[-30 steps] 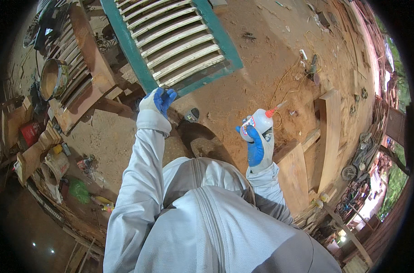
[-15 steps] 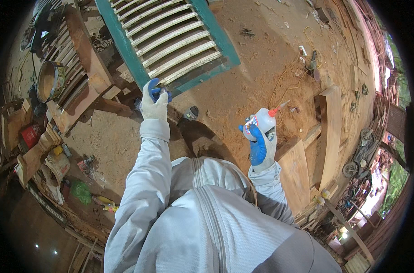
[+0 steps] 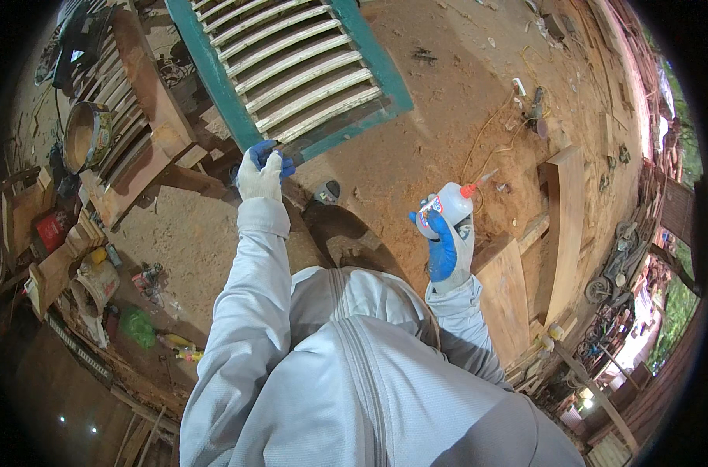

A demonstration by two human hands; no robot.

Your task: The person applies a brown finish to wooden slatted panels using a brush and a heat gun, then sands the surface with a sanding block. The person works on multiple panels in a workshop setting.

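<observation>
A green-framed louvered shutter (image 3: 393,86) with worn white slats lies in front of me at the upper middle. My left hand (image 3: 262,175), in a white glove with blue fingers, is at its near left corner. The fingers are curled, and whatever they may pinch is too small or hidden to make out. In my right hand (image 3: 447,257), gloved the same way, is a clear squeeze glue bottle (image 3: 455,202). Its red cap and thin nozzle tilt up to the right, away from the shutter, and the fingers wrap its lower part.
Left stands a wooden frame (image 3: 155,93) with a round tin (image 3: 88,138) on it. Thick planks (image 3: 564,233) lie at right. A power tool (image 3: 536,113) with a yellow cord rests on the dirt floor. A bucket (image 3: 97,282) and green bag (image 3: 138,331) are lower left.
My left hand has drawn back slightly toward me from the shutter's corner, and its fingers have shifted. The right hand holds the bottle almost unmoved.
</observation>
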